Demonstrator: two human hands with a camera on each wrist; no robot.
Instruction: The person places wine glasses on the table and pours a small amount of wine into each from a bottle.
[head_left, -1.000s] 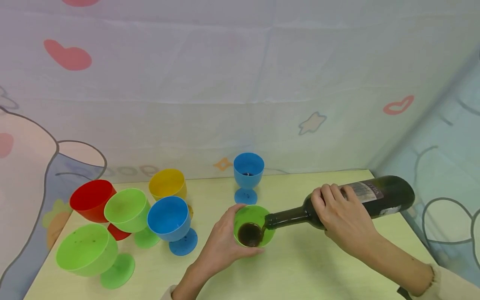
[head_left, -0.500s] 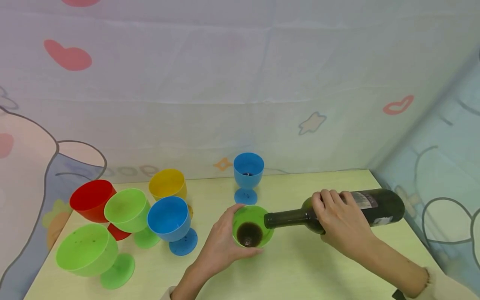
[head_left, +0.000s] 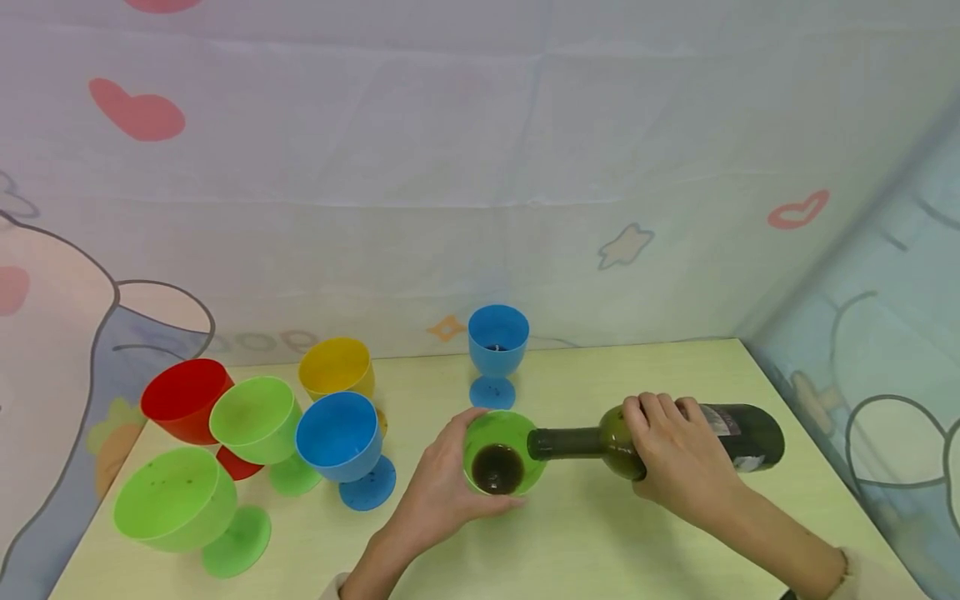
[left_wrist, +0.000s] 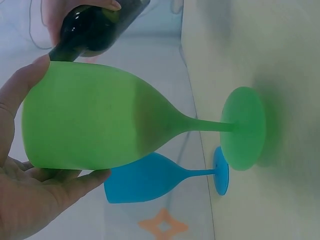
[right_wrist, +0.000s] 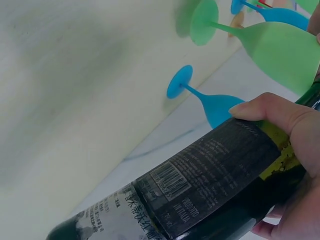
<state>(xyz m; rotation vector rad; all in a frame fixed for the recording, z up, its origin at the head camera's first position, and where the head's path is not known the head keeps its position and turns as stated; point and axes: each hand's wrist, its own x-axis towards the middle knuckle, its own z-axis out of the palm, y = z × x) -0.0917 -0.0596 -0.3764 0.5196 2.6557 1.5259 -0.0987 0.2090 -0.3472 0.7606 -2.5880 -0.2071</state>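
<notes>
Green is the cup (left_wrist: 97, 117) my left hand (head_left: 442, 483) holds round the bowl, with dark drink (head_left: 497, 469) inside. My right hand (head_left: 678, 458) grips the bottle (head_left: 618, 442), lying sideways, almost flat, its mouth over the cup's right edge.

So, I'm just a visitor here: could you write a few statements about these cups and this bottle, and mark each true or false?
1. The left-hand grip holds a green goblet. True.
2. The right-hand grip holds a spoon. False: it holds a dark bottle.
3. Dark liquid lies inside the held green goblet. True.
4. The dark bottle is upright. False: it is tipped over, its mouth at the green goblet's rim.
5. The lone blue goblet at the back stands upright. True.
</notes>
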